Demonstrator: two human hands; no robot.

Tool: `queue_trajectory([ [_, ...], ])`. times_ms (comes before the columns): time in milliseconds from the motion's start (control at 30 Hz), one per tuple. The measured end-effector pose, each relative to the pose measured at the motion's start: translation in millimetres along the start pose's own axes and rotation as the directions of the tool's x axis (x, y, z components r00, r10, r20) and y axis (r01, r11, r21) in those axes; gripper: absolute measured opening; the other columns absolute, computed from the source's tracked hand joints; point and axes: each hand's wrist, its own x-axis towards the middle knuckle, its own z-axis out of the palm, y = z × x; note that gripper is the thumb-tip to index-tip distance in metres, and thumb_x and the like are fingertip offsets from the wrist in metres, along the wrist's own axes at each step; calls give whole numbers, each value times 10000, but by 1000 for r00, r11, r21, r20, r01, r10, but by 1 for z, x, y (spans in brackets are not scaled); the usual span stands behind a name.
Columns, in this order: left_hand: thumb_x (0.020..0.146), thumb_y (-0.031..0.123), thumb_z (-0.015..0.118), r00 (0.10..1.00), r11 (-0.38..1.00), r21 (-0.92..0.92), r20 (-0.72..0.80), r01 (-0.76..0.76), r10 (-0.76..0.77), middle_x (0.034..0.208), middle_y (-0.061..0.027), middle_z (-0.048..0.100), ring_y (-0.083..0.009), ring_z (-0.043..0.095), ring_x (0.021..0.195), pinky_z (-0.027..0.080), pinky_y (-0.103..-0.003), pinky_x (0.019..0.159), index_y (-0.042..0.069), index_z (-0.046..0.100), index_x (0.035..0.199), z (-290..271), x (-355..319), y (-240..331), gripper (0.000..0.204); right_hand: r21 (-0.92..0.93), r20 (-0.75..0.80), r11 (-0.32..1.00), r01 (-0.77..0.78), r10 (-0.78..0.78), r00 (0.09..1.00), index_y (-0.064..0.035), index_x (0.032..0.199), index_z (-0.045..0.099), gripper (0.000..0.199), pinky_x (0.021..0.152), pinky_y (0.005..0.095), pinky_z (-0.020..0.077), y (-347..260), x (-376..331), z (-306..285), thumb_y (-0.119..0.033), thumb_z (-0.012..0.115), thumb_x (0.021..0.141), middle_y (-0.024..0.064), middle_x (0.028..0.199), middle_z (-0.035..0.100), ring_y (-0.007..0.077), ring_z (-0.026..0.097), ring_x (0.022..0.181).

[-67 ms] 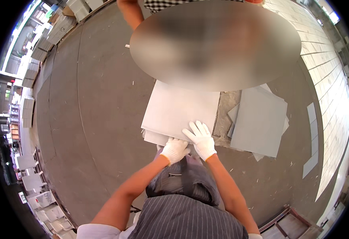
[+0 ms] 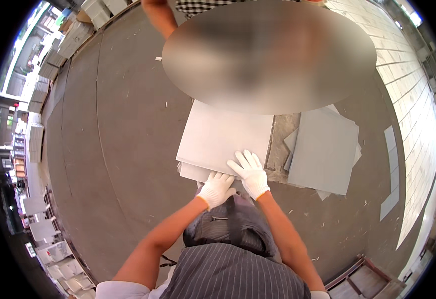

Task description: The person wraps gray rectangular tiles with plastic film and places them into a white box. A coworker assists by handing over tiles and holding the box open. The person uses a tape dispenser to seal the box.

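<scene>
A large pale, flat sheet or panel [image 2: 228,134] lies in front of me, on top of another pale sheet [image 2: 192,172] whose near edge sticks out below. My right hand [image 2: 251,175], in a white knitted glove, rests with spread fingers on the upper sheet's near right corner. Just left of it, my left hand [image 2: 218,190], gloved alike, lays outstretched fingers along the near edge of the sheets. Neither hand visibly grips anything. A big blurred oval covers the far part of the upper sheet.
At right, several grey sheets [image 2: 325,149] lie in an uneven stack. Across from me is another person's arm [image 2: 159,19], the rest mostly blurred out. Pale strips [image 2: 391,172] lie farther right beside light tiles [image 2: 414,144]. A wooden frame [image 2: 365,279] stands at lower right.
My left hand's fingers are stretched out a little more over the sheet edge. The right hand and the sheets have hardly moved.
</scene>
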Motion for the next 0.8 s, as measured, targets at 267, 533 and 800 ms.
queue_trajectory([
  [267,1007,389,488,924,906,-225,227,358,-309,1131,-186,691,-383,638,1075,512,-477,907,101,643,1218,-55,-30,-6,389,382,-81,828,-411,473,877,-107,1243,649,427,1017,393,489,4,-27,-32,-310,722,875,130,1213,678,322,608,1185],
  [533,990,436,545,987,987,71,-80,146,-141,1258,-179,651,-377,605,1153,474,-469,991,84,605,1322,-78,145,-56,488,645,763,-598,-476,466,448,-18,1126,641,376,665,310,493,-36,-129,32,-351,672,956,79,906,677,176,633,759],
  [800,919,665,519,995,933,357,70,38,-67,1291,-191,610,-385,552,1202,425,-473,1034,55,552,1345,-72,293,-123,744,786,608,-451,-423,687,398,65,1436,478,771,1140,333,338,-87,-57,64,-523,623,959,156,1470,524,242,452,1383],
])
